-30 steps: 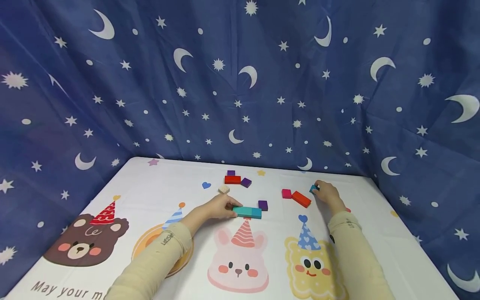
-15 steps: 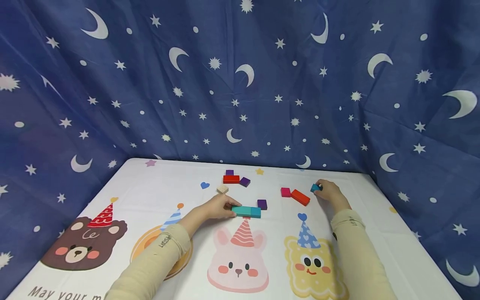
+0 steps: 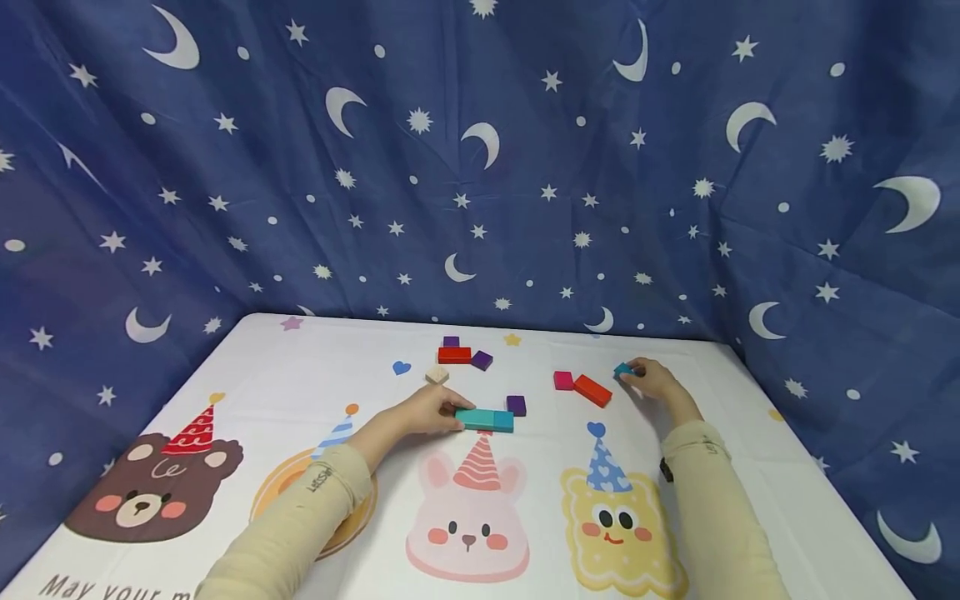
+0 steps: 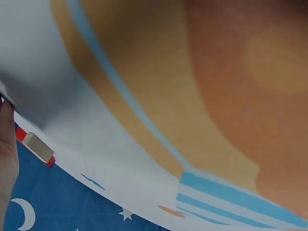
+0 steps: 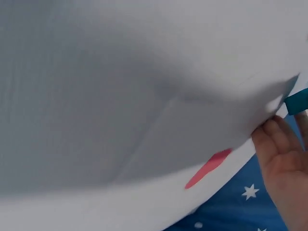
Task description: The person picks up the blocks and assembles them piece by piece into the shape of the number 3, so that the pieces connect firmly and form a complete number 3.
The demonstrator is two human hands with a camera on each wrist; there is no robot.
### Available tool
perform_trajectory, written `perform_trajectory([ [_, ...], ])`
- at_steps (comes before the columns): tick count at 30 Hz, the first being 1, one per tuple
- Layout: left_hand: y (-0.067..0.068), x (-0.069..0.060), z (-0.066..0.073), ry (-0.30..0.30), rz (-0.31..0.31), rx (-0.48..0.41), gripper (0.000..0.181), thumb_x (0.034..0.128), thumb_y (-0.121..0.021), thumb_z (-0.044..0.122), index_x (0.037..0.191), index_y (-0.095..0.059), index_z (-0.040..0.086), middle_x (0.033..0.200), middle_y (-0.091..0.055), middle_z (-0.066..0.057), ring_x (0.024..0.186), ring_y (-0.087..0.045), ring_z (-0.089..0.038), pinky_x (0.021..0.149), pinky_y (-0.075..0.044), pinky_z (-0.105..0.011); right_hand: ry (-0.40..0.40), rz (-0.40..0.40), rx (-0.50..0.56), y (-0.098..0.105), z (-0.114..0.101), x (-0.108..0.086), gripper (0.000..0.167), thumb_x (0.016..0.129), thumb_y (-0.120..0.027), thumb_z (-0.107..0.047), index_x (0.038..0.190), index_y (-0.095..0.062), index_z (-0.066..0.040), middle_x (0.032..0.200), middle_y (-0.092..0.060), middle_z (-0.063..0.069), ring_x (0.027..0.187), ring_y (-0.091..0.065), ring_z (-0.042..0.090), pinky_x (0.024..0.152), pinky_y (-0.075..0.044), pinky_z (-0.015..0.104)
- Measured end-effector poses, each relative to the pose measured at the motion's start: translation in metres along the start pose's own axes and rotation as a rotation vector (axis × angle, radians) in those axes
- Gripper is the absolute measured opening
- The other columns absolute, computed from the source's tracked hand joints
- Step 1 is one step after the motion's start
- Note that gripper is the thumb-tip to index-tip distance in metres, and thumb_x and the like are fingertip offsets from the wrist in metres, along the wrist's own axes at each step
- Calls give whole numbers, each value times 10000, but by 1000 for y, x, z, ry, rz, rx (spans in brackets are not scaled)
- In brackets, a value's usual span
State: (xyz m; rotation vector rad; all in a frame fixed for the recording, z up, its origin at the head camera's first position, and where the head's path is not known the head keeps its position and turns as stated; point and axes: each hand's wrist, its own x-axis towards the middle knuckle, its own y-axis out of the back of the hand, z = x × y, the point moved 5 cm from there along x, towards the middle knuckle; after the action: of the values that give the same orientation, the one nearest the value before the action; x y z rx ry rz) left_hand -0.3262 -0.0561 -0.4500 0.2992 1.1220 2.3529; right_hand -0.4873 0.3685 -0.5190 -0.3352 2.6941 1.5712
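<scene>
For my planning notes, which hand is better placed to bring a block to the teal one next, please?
Probably the right hand: it pinches a small blue block, while the left hand holds the teal block.

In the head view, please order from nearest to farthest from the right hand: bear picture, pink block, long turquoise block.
1. Pink block: left of the right hand.
2. Long turquoise block: farther left, held by the left hand.
3. Bear picture: far left on the cloth.

Hand at left edge; beige block before red block
</scene>
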Motion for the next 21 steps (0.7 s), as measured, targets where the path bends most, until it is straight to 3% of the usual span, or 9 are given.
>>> perform_trajectory([
  [3,-1,-1,-3,18,-3,-2,334,813,-720,83,1146,-686,84,1091,-697,-79,862,-595,-123,896,-515,-333,47,36,3,-14,26,30,576,901,-571,-468,1266,-522,-24,1216,-581,217,1063,-567,337,875,-491,440],
  [5,-1,-1,-3,10,-7,-7,335,812,-720,82,1145,-685,81,1095,-697,-81,870,-601,-121,893,-517,-329,71,109,-22,-16,23,36,584,896,-570,-484,1246,-545,-17,1197,-597,219,1050,-572,352,844,-492,431],
  [6,-2,-1,-3,-2,-10,-5,336,811,-720,80,1145,-684,74,1095,-696,-86,873,-607,-123,886,-521,-326,41,112,-30,-12,11,29,585,904,-567,-467,1263,-535,-6,1233,-580,229,1098,-552,373,892,-477,455],
  [9,-2,1,-2,-18,-20,-12,337,814,-718,79,1148,-680,67,1108,-692,-95,895,-617,-130,890,-520,-325,23,189,-37,3,-30,1,586,886,-606,-435,1222,-555,43,1198,-586,272,1078,-552,410,881,-479,465],
  [12,-1,1,-1,-17,-25,-2,338,816,-717,85,1151,-680,72,1110,-691,-91,896,-614,-125,892,-518,-319,-51,174,-6,21,-82,-42,516,921,-583,-267,1256,-499,118,1256,-535,314,1164,-499,449,1004,-404,528],
  [14,0,1,0,-7,-23,4,339,818,-716,90,1155,-679,78,1106,-692,-86,885,-601,-121,893,-514,-319,-39,213,0,28,-104,-60,483,931,-563,-216,1236,-493,153,1221,-543,333,1124,-514,457,984,-421,524],
  [21,2,0,3,1,-17,-1,341,817,-717,92,1155,-678,75,1104,-691,-92,871,-588,-132,894,-510,-333,2,319,19,36,-128,-73,449,916,-586,-218,1155,-541,159,1098,-591,320,953,-562,394,844,-493,469],
])
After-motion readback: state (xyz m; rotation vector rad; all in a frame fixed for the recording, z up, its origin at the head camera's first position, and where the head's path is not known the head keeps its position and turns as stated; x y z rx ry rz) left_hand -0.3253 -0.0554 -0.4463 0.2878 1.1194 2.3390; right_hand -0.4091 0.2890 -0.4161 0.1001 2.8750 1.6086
